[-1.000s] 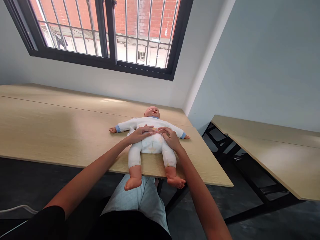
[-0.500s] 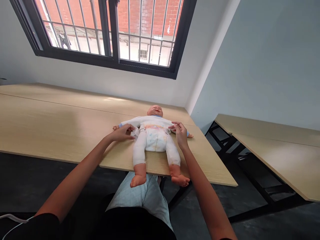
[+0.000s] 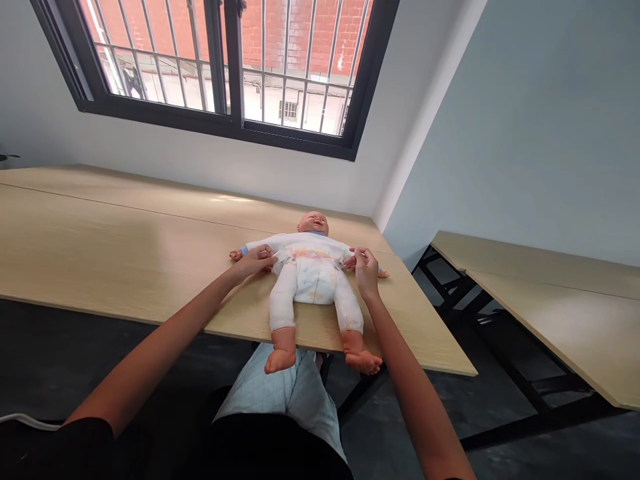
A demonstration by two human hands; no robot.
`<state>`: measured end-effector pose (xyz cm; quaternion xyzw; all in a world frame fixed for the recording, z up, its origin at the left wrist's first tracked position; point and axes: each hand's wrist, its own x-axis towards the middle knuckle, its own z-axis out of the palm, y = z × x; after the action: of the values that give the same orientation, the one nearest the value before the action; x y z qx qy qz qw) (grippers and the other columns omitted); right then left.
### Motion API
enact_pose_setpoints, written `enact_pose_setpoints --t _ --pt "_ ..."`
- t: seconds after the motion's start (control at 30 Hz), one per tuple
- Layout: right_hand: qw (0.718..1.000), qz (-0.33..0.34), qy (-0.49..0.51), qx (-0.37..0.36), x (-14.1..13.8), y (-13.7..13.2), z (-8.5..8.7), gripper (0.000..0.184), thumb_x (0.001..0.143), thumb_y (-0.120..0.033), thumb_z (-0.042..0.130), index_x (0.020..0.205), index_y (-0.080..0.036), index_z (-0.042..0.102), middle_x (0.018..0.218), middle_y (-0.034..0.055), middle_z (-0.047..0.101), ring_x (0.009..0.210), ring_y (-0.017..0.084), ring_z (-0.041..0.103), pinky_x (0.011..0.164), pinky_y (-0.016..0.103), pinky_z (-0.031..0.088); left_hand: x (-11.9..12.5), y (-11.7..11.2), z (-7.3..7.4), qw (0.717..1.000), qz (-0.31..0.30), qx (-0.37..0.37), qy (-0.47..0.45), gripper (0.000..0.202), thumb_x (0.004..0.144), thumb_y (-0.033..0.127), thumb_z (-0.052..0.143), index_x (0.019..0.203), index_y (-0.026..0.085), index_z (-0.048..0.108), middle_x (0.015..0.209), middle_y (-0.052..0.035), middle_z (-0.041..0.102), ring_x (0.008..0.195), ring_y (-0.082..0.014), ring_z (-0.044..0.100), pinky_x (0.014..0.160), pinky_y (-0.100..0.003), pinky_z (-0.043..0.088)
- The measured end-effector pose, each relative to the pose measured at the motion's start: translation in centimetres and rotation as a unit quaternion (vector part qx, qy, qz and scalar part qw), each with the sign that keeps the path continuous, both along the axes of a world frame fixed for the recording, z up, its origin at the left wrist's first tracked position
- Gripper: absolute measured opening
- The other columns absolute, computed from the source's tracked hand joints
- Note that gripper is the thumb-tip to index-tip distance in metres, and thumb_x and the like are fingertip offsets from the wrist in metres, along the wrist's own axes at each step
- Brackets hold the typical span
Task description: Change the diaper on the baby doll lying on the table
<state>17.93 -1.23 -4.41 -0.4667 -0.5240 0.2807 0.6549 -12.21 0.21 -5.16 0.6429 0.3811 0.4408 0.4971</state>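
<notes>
A baby doll (image 3: pixel 313 223) in a white top with blue cuffs lies on its back, its feet sticking out past the table's front edge. Around its hips is a white diaper (image 3: pixel 315 283) with coloured print on the front and waistband. My left hand (image 3: pixel 256 261) is closed at the diaper's left side, fingers pinching its white side edge. On the opposite side, my right hand (image 3: pixel 365 268) pinches the diaper's edge by the doll's waist. The fingertips partly cover what they grip.
The doll rests on a pale wooden table (image 3: pixel 100 253) that runs along the wall below a barred window (image 3: pixel 220 120). Another wooden table (image 3: pixel 560 313) with black legs stands to the right, across a gap.
My left hand has moved slightly up and inward, bringing the diaper's loose side edge closer to the doll's waist. My right hand stays by the other side. The view has shifted a little.
</notes>
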Motion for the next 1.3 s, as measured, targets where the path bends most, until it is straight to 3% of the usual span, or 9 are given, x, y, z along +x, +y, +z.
enact_pose_setpoints --t 0.17,0.37,0.5,0.6,0.77,0.87,0.97,1.13,1.3 --pt "1.000 0.001 0.013 -0.004 0.1 -0.1 -0.2 0.035 0.084 -0.051 0.054 0.088 -0.017 0.060 0.059 -0.0005 0.060 0.049 0.011 0.054 0.046 0.020 0.045 0.2 0.0 -0.1 0.992 -0.039 -0.064 -0.103 0.040 0.068 0.042 0.079 0.089 0.017 0.057 0.083 -0.0007 0.062 0.073 -0.0126 0.060 0.068 -0.026 0.050" --pt "0.999 -0.002 0.034 0.011 -0.5 0.1 0.4 0.032 0.085 -0.049 0.052 0.086 -0.017 0.058 0.053 -0.0022 0.056 0.041 0.010 0.050 0.040 0.019 0.041 1.3 1.3 0.4 0.983 -0.072 -0.086 -0.146 0.047 0.060 0.020 0.086 0.100 0.019 0.061 0.090 0.0001 0.066 0.077 -0.0131 0.063 0.069 -0.024 0.049" --pt "0.999 0.019 0.044 0.008 -1.3 0.4 2.1 0.030 0.083 -0.046 0.052 0.084 -0.017 0.058 0.051 -0.0025 0.056 0.038 0.010 0.048 0.037 0.019 0.038 1.9 2.5 0.8 0.979 -0.078 -0.101 -0.160 0.043 0.060 0.015 0.085 0.098 0.017 0.064 0.083 0.0000 0.067 0.072 -0.0136 0.064 0.062 -0.022 0.048" --pt "0.998 0.058 0.023 -0.004 -2.5 0.6 4.1 0.027 0.083 -0.043 0.053 0.085 -0.017 0.060 0.052 -0.0020 0.057 0.038 0.010 0.049 0.037 0.020 0.039 1.6 3.5 0.5 0.970 -0.068 -0.117 -0.203 0.040 0.061 0.012 0.084 0.096 0.015 0.064 0.081 -0.0007 0.068 0.071 -0.0130 0.065 0.066 -0.023 0.050" --pt "0.973 0.175 -0.149 -0.010 -6.2 2.2 6.3 0.017 0.081 -0.033 0.063 0.078 -0.017 0.064 0.067 0.0024 0.065 0.055 0.013 0.060 0.050 0.023 0.048 0.6 4.5 -0.4 0.953 -0.061 -0.149 -0.255 0.030 0.067 0.006 0.078 0.093 0.012 0.064 0.081 -0.0040 0.069 0.070 -0.0123 0.066 0.070 -0.024 0.053" --pt "0.927 0.228 -0.297 0.038 -8.8 3.7 5.7 0.002 0.075 -0.018 0.069 0.076 -0.016 0.068 0.073 0.0023 0.067 0.067 0.015 0.063 0.063 0.026 0.049 0.2 4.6 -0.5 0.949 -0.064 -0.155 -0.268 0.028 0.069 0.003 0.075 0.093 0.011 0.064 0.080 -0.0040 0.069 0.068 -0.0110 0.065 0.069 -0.023 0.054" --pt "0.901 0.241 -0.358 0.044 -10.6 4.7 4.3 0.006 0.073 -0.013 0.071 0.078 -0.016 0.070 0.071 0.0011 0.067 0.068 0.015 0.062 0.064 0.026 0.046 0.0 4.3 -0.1 0.948 -0.072 -0.148 -0.273 0.029 0.071 0.003 0.074 0.096 0.012 0.063 0.085 -0.0047 0.071 0.072 -0.0110 0.067 0.069 -0.021 0.054" --pt "0.901 0.243 -0.356 0.044 -11.2 5.1 2.3 0.020 0.067 -0.025 0.080 0.084 -0.019 0.072 0.084 -0.0002 0.071 0.077 0.016 0.063 0.071 0.027 0.045 -0.2 3.9 0.6 0.949 -0.094 -0.138 -0.267 0.038 0.066 -0.001 0.075 0.101 0.011 0.063 0.091 -0.0070 0.072 0.074 -0.0122 0.068 0.066 -0.020 0.053" --pt "0.913 0.259 -0.313 0.040 -11.0 5.5 2.0 0.012 0.076 -0.017 0.069 0.087 -0.017 0.072 0.089 0.0025 0.072 0.078 0.016 0.063 0.075 0.028 0.047 -0.1 3.7 0.7 0.952 -0.101 -0.122 -0.263 0.040 0.064 -0.002 0.074 0.100 0.013 0.063 0.094 -0.0061 0.072 0.077 -0.0117 0.068 0.070 -0.020 0.052"
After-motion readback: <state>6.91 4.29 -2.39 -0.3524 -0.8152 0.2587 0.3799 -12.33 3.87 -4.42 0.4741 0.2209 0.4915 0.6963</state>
